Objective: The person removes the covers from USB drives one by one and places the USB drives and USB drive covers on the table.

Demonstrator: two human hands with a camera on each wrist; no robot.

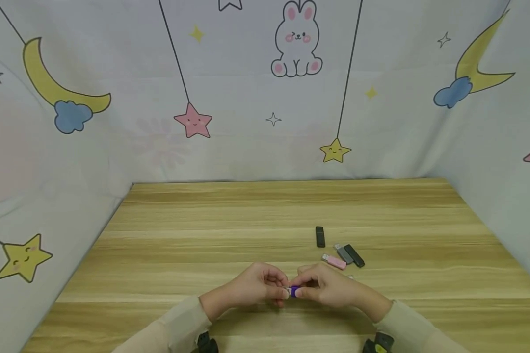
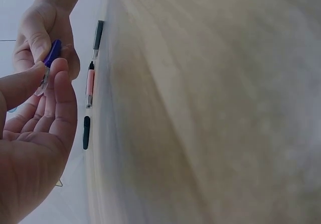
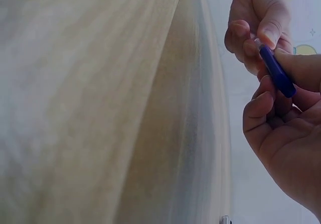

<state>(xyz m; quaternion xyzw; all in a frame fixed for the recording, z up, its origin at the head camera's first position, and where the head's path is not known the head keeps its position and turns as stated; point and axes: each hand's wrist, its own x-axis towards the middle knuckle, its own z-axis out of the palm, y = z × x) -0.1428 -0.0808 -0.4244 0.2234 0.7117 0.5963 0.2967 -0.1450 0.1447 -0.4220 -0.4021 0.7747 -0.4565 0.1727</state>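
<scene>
A small blue-purple USB stick (image 1: 294, 291) is held between both hands above the front middle of the table. My right hand (image 1: 331, 287) pinches its blue body (image 3: 277, 72) between thumb and fingers. With thumb and index finger, my left hand (image 1: 258, 286) pinches a small clear piece (image 2: 43, 82) at the other end of the stick. Whether that clear piece is a separate cap, I cannot tell. The fingertips hide part of the stick in every view.
Beyond my right hand lie a pink USB stick (image 1: 334, 261), a grey one (image 1: 344, 254), and a black one (image 1: 354, 255) against the grey. Another black stick (image 1: 320, 237) lies farther back. A small light item (image 1: 351, 277) shows partly behind my right hand on the wooden table (image 1: 203, 220).
</scene>
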